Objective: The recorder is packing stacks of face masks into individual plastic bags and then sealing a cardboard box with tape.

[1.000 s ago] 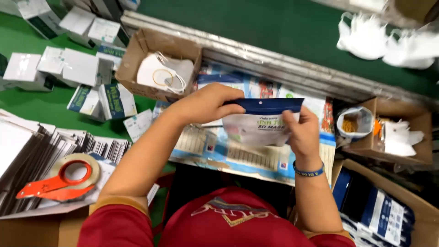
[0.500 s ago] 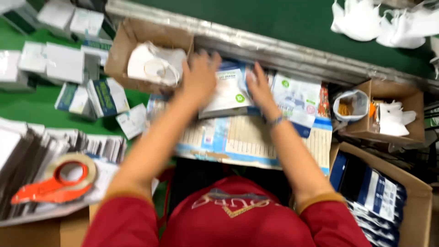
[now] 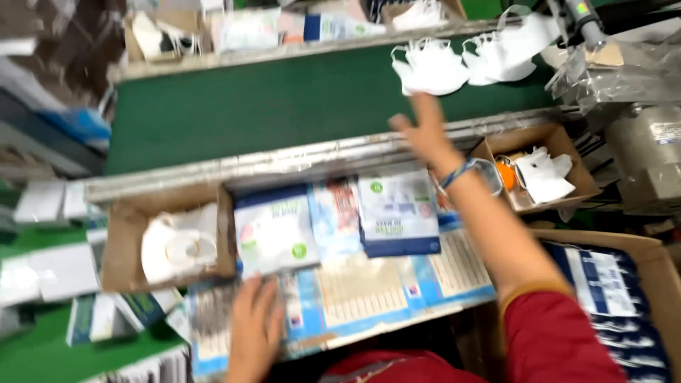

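Blurrily: right hand [image 3: 425, 131] open, near masks [image 3: 433, 67] | left hand [image 3: 254, 328] flat on leaflets [image 3: 362, 287] (bottom cropped)

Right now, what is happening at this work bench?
A person in a red top is packing face masks. The right hand reaches, open, toward the white masks lying on the green conveyor belt. The left hand rests flat on the printed sheets at the bench edge. Sealed mask pouches lie in front, beside a cardboard box of masks.
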